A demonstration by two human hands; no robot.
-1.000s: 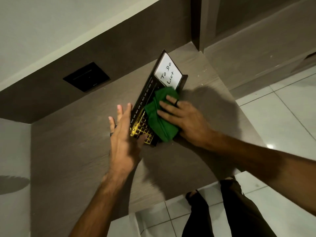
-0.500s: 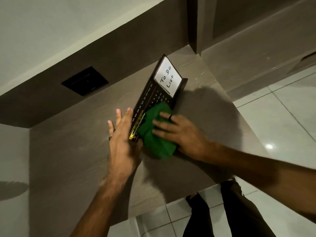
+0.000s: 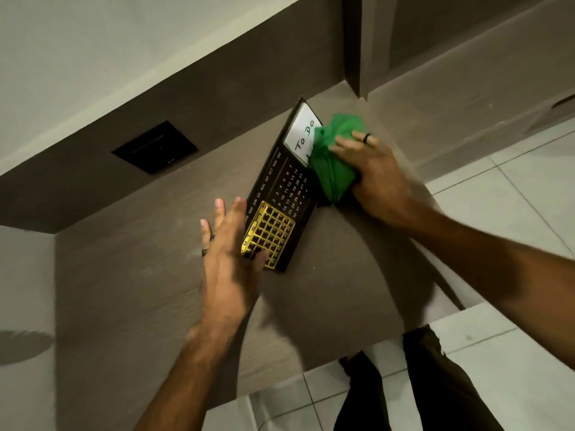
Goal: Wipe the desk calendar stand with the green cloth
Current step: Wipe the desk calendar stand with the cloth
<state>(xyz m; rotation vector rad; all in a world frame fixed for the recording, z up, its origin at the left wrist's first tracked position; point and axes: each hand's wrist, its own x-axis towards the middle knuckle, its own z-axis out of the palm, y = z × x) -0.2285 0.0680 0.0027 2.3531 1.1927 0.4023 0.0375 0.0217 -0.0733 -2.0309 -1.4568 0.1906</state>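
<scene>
- The black desk calendar stand (image 3: 281, 194) is standing on the brown desk (image 3: 130, 275), between the two hands.
- The green cloth (image 3: 334, 157) is lying bunched over its white "To Do" card (image 3: 303, 133), at the far end.
- The right hand (image 3: 373, 175) is squeezing the cloth tight.
- The left hand (image 3: 230, 253) is lying flat and wide, fingers spread, against the near end by the gold grid (image 3: 269, 234).
</scene>
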